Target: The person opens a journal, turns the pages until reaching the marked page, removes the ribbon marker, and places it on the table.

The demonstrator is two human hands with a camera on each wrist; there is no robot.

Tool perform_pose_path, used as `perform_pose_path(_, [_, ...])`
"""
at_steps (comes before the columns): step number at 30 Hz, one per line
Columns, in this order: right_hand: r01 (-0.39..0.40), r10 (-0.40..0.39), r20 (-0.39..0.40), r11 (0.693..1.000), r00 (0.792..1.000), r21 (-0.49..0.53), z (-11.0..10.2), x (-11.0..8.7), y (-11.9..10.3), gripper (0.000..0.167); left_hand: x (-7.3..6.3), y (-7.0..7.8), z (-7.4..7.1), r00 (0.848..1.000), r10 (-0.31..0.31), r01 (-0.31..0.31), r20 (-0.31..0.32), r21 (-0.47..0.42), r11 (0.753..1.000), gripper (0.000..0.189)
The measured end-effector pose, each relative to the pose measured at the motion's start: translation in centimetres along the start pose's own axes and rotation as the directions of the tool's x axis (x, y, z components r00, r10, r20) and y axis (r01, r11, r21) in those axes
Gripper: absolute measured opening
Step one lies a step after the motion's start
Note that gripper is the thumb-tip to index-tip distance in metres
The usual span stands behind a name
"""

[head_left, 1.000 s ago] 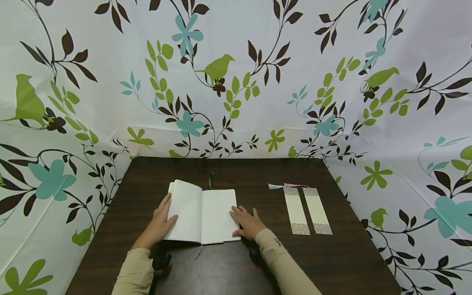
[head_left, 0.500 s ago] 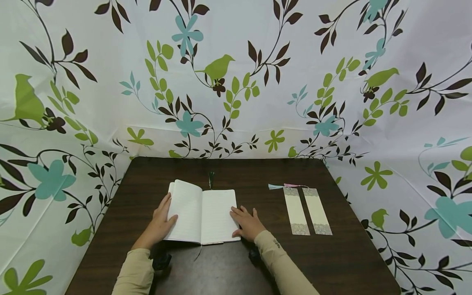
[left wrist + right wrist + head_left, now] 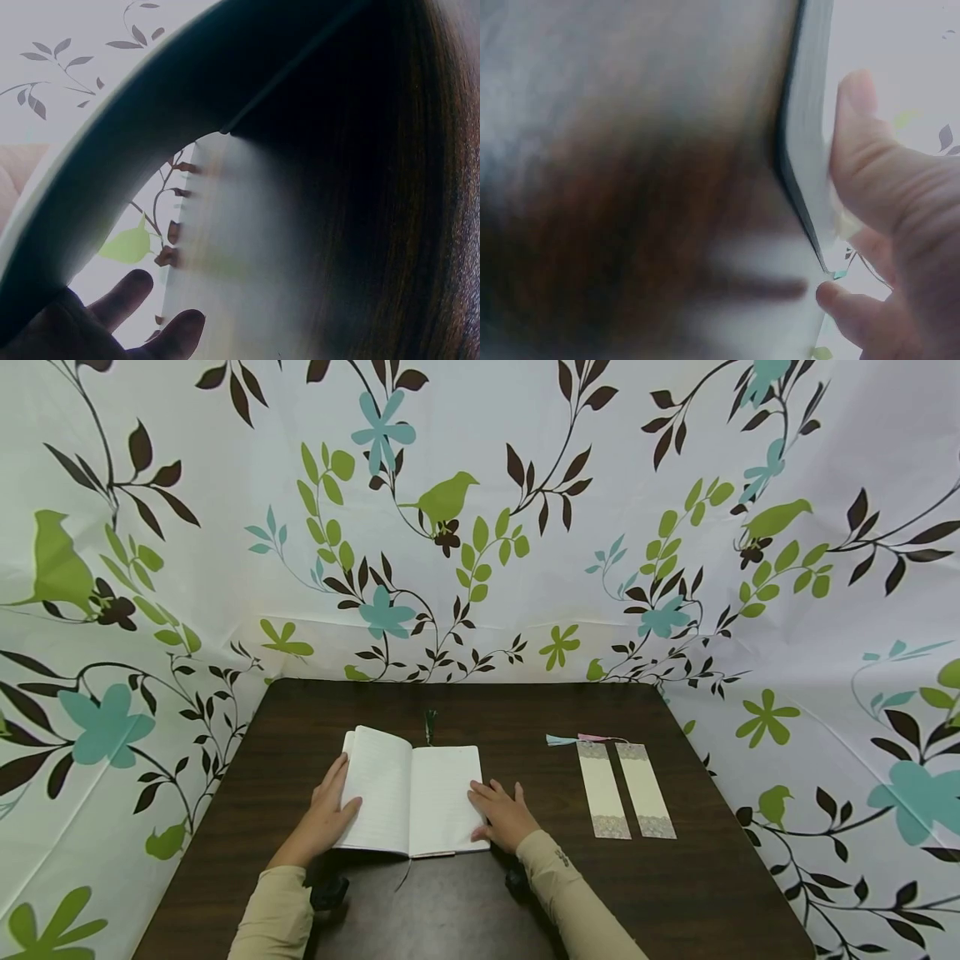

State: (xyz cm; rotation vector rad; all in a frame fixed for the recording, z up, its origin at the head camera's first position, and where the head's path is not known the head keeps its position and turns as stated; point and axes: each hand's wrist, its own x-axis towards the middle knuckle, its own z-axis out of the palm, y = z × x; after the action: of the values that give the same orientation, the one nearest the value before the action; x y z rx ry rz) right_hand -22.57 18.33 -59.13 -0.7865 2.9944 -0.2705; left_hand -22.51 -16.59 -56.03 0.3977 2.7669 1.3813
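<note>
A notebook [image 3: 447,802] lies spread on the dark table, its lined pages showing no writing that I can make out. My left hand [image 3: 321,814] holds its left half, thumb over the page and fingers at the outer edge. In the left wrist view that half's dark cover [image 3: 150,127] is raised off the table, with fingertips [image 3: 184,334] below it. On the right page's outer edge rests my right hand [image 3: 510,818], fingers spread, thumb [image 3: 859,97] on the page. A dark green tassel [image 3: 430,727] sticks out beyond the notebook's top; a thin ribbon [image 3: 402,875] hangs out below.
Two cream bookmarks, a left one [image 3: 604,789] and a right one [image 3: 646,789], lie side by side right of the notebook. A blue tassel [image 3: 561,740] and a pink tassel [image 3: 596,737] lie at their tops. A patterned curtain [image 3: 480,527] surrounds the table [image 3: 712,877].
</note>
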Motion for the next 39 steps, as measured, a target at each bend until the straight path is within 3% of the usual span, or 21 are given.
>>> perform_pose_path(6, [0.019, -0.024, -0.091, 0.999, 0.996, -0.050, 0.3, 0.3, -0.1, 0.077, 0.1, 0.0, -0.1, 1.000, 0.004, -0.004, -0.003, 0.000, 1.000, 0.071])
perform_pose_path(13, [-0.051, 0.047, -0.139, 0.998, 0.989, -0.029, 0.7, 0.8, -0.6, 0.105, 0.2, -0.1, -0.2, 1.000, 0.002, -0.002, -0.001, -0.002, 1.000, 0.072])
perform_pose_path(18, [-0.068, 0.081, -0.114, 0.991, 0.990, 0.117, 0.3, 1.0, -1.0, 0.111, 0.4, -0.3, -0.2, 1.000, 0.008, -0.008, -0.005, -0.004, 1.000, 0.071])
perform_pose_path(23, [-0.012, 0.048, -0.118, 0.956, 0.992, 0.292, 0.0, 1.5, -1.1, 0.115, 0.4, -0.3, -0.2, 1.000, 0.019, -0.019, -0.013, 0.002, 1.000, 0.071])
perform_pose_path(26, [0.032, 0.025, -0.128, 0.906, 0.991, 0.422, -0.2, 1.8, -1.4, 0.117, 0.3, -0.3, -0.1, 1.000, 0.015, -0.015, -0.011, -0.008, 1.000, 0.071])
perform_pose_path(28, [0.043, 0.022, -0.115, 0.844, 0.993, 0.535, -0.3, 1.9, -1.8, 0.117, 0.1, -0.3, -0.1, 1.000, 0.010, -0.010, -0.006, -0.016, 1.000, 0.071])
perform_pose_path(32, [0.039, 0.019, -0.069, 0.659, 0.997, 0.751, -0.5, 2.0, -3.0, 0.109, 0.0, -0.4, -0.1, 1.000, 0.003, -0.004, -0.004, -0.018, 1.000, 0.071])
perform_pose_path(35, [0.048, -0.019, -0.044, 0.542, 0.999, 0.839, -0.6, 2.0, -4.2, 0.101, 0.0, -0.5, 0.0, 1.000, 0.002, -0.003, -0.010, -0.014, 1.000, 0.071])
perform_pose_path(37, [0.057, -0.048, -0.037, 0.515, 0.998, 0.855, -0.6, 2.0, -5.1, 0.097, 0.1, -0.6, 0.1, 1.000, 0.003, -0.003, -0.012, -0.013, 1.000, 0.070])
perform_pose_path(39, [0.076, -0.090, -0.032, 0.542, 0.995, 0.837, -0.5, 2.1, -5.9, 0.093, 0.1, -0.7, 0.1, 1.000, 0.005, -0.005, -0.014, -0.011, 1.000, 0.071])
